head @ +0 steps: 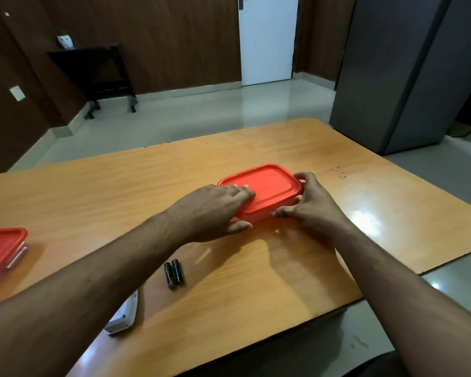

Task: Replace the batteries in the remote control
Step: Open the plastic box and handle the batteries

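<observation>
A: At the left edge of the frame, a second red-lidded container (3,251) is seen resting on the counter (297,281), partly cut off.

B: Noted. And low in the frame, left of centre, a white remote control (124,317) is laid on the counter, half hidden under the left forearm.

A: Just right of it, two black batteries (173,273) are placed side by side, touching, near the centre bottom.

B: Now the middle. The left hand (212,210) is laid on the near left corner of the red lid (269,187), fingers flat on top, thumb tucked against the side of the container (259,217) below.

A: So the box is gripped there. And the right hand (307,202)?

B: It is curled round the right end of the same container, thumb hooked over the lid's rim, fingers bent against the wall beneath.

A: The lid is seen fully seated on the box.

B: At upper right, a grey cabinet (392,77) is stood on the floor beyond the counter.
</observation>
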